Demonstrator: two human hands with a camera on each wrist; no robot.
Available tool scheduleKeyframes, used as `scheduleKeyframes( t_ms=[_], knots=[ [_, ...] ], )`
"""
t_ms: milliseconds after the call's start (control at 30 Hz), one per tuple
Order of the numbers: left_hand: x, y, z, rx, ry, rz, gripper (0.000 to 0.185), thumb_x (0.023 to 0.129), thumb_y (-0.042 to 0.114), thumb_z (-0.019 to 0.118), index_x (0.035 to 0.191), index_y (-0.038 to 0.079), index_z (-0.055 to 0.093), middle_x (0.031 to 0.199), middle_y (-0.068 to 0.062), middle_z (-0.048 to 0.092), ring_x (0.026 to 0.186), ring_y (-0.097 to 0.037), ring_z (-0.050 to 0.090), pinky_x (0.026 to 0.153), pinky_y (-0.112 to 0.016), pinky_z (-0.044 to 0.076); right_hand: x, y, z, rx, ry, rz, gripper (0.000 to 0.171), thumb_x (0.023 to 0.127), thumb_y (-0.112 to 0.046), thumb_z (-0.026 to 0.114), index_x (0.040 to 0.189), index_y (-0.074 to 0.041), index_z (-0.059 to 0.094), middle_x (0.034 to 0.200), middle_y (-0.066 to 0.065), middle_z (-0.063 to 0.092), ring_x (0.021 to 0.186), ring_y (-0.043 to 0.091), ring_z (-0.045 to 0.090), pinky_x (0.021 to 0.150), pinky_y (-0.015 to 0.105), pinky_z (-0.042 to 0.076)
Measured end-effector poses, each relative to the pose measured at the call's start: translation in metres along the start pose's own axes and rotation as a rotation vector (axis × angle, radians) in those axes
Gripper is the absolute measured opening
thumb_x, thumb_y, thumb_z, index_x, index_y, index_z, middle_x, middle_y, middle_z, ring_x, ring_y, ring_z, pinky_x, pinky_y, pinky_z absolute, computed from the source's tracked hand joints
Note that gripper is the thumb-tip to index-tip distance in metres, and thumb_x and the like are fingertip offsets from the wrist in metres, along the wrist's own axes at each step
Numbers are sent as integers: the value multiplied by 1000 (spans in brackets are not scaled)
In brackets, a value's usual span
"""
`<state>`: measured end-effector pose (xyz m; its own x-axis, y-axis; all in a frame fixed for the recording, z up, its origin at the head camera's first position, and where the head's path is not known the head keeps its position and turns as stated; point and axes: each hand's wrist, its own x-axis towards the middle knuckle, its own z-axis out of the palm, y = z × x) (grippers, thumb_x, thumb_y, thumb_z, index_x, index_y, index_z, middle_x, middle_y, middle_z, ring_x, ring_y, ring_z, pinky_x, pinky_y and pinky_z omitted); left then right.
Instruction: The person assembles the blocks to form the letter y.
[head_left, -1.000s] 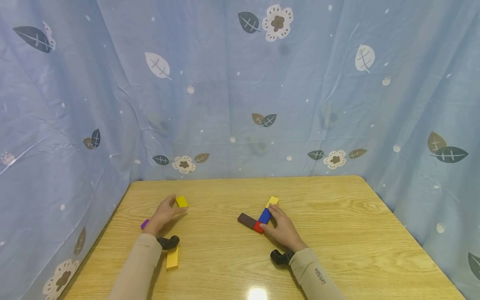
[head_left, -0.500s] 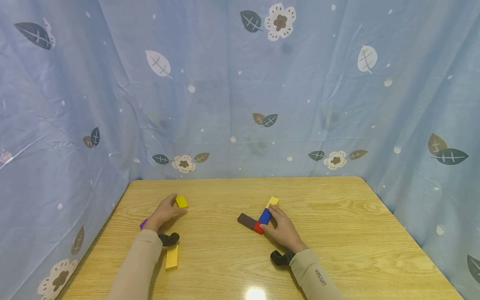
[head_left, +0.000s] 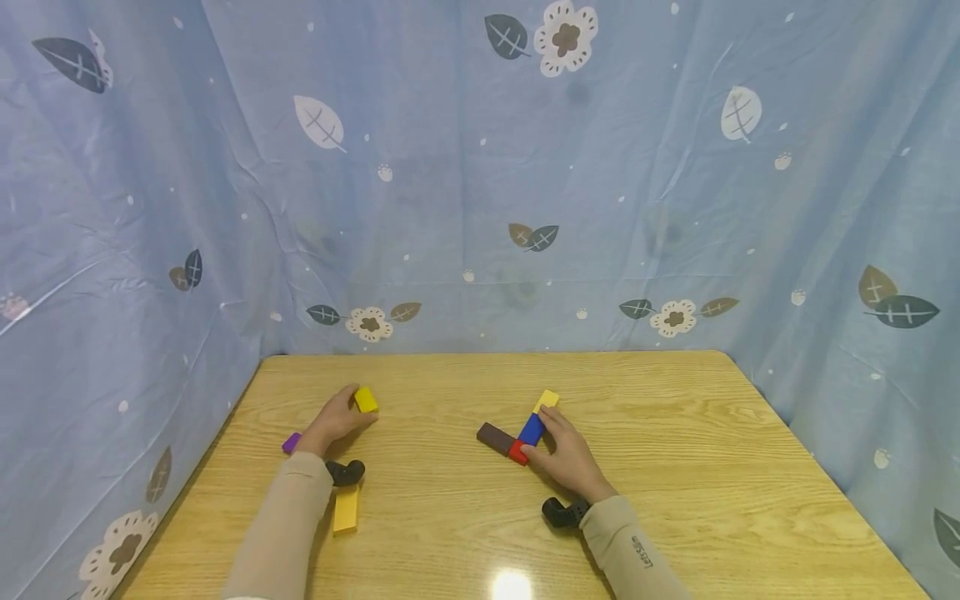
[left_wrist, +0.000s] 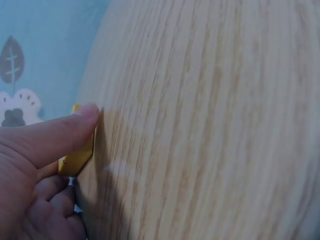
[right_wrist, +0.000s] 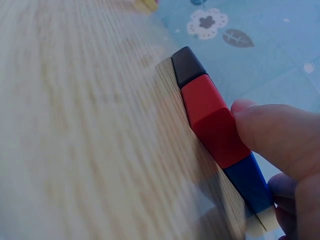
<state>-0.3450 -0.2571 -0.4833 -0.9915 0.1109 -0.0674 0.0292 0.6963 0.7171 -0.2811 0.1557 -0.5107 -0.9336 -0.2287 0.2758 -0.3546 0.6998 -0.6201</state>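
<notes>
On the left of the table, the left hand (head_left: 335, 421) pinches a bright yellow block (head_left: 367, 399) between thumb and fingers. The left wrist view has the thumb lying across this yellow block (left_wrist: 77, 159). Nearer the centre, the right hand (head_left: 567, 458) touches a joined arrangement of blocks from its right side. Its thumb meets the red block (head_left: 518, 452); its fingertips lie by the blue block (head_left: 531, 430), near the pale yellow block (head_left: 547, 401). A dark brown block (head_left: 495, 438) extends left from the red one (right_wrist: 215, 120).
A purple block (head_left: 292, 442) lies beside the left wrist. An orange-yellow block (head_left: 346, 510) is on the wooden table (head_left: 435, 533) near the left forearm, partly under the black wrist camera (head_left: 345, 473). A patterned blue curtain (head_left: 450, 192) encloses the table's back and sides.
The left hand and its yellow block have shifted very slightly, along with a small movement of the head view. The right hand and its blocks hold the same arrangement.
</notes>
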Motion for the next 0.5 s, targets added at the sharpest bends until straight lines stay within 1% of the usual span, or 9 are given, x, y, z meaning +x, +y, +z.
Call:
scheduleKeyframes(
  t_ms=[200,500],
  knots=[
    [2,0,3,18,11,-9,78,90,20,63,145,-12,17,148,-36,19,137,-51,19,114,-58,17,0,1,0,-1,-1,-2,74,85,-39,69,140,2,43,148,20,37,137,39,33,110,55,32],
    [0,1,4,16,18,0,73,91,16,62,144,-12,20,146,-36,23,136,-52,20,114,-59,17,0,2,0,-1,-8,0,74,85,-40,68,141,1,42,149,20,36,138,39,32,111,54,31]
  ],
)
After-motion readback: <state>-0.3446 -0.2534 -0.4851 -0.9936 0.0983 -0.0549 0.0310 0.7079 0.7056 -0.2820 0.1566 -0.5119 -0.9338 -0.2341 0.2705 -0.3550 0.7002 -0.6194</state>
